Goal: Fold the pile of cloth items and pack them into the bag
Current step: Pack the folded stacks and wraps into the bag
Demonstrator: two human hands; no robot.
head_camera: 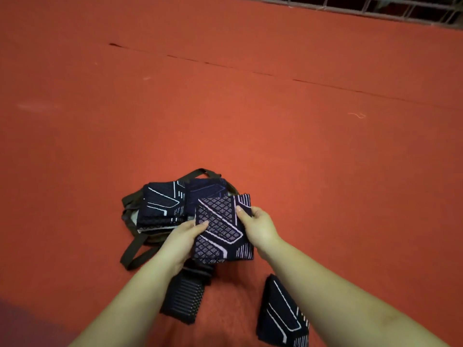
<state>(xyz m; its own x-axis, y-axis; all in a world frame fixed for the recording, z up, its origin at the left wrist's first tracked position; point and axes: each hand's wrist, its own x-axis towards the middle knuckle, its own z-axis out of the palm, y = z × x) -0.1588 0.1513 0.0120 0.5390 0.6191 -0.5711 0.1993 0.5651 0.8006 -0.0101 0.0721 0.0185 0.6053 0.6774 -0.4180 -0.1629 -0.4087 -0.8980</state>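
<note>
Red felt covers the tabletop (250,108), the broadest thing in view, with a long seam running across it well beyond the bag (130,216). That bag, dark with loose straps, lies slack and open near the person, and serves as the landmark. Over its mouth sit two folded cloths: a navy one with white lines (162,204) on its left part, and a plainer navy one (205,189) at its far side. They appear to be packed already, or at least laid in.

Just above the bag's right side, both hands carry a third folded cloth (221,226), patterned with pale grids. The left hand (185,239) grips its left edge, thumb on top; the right hand (258,226) clasps the right edge the same way. Holding both edges probably keeps the fold from springing open while it goes in.

Nearer the person than the bag, two more folded cloths wait on the felt: a ribbed dark one (183,299) and a white-lined one (283,316) to its right, likely staged for packing. The task seems well along.
</note>
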